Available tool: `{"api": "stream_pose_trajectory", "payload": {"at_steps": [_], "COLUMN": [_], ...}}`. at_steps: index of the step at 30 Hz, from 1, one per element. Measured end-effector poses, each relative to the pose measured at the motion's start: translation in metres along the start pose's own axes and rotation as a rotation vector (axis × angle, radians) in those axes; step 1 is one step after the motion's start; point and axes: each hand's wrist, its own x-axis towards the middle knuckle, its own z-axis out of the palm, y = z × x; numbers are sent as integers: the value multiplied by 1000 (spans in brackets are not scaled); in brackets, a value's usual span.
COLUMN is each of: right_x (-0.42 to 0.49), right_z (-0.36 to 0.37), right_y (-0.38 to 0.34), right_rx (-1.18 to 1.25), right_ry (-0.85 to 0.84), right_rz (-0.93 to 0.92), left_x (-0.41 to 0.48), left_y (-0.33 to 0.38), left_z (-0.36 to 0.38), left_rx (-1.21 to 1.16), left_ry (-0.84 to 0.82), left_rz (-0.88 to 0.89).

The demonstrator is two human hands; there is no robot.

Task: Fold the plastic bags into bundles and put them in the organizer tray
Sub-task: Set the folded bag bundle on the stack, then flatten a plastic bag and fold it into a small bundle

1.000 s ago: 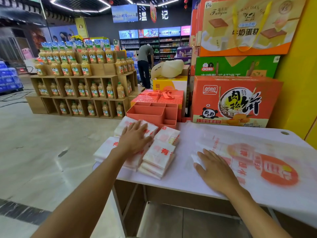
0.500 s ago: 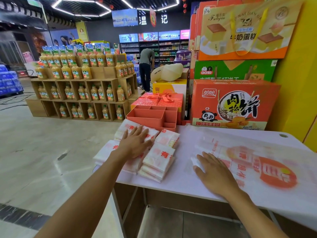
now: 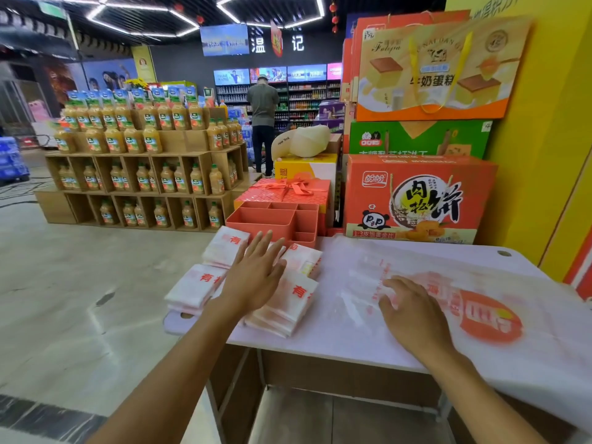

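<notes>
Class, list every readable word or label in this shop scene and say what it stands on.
"肉松饼": orange box
"P&P": same box, on its panda
"牛奶蛋糕": top gift box
"温", "记": back wall
"有": folded bags
"new York": cream cap
Labels on juice bottles, print on green box: too blurred.

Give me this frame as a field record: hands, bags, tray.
left hand: flat, fingers straight, on the folded bundles
right hand: flat, fingers spread, on the unfolded bag
folded bundles: several stacks at the left end of the table
unfolded bag: spread flat over the right part of the table
organizer tray: coral, behind the bundles, no bundle visible inside
</notes>
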Motion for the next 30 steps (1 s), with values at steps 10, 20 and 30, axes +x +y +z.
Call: {"api": "stream_pose_trajectory", "payload": {"at_steps": [10, 20, 30], "right_x": [-41, -49, -100], "right_z": [-56, -75, -127], "right_y": [89, 124, 173], "right_rx": [-249, -341, -447], "right_ry": [-99, -295, -451], "right_rz": [122, 80, -102], "left_x": [-22, -28, -55], "left_y": [82, 152, 156], "left_z": [22, 68, 73], "left_rx": [47, -34, -56], "left_ry": [-137, -261, -372], "left_rz": [198, 346, 479]}}
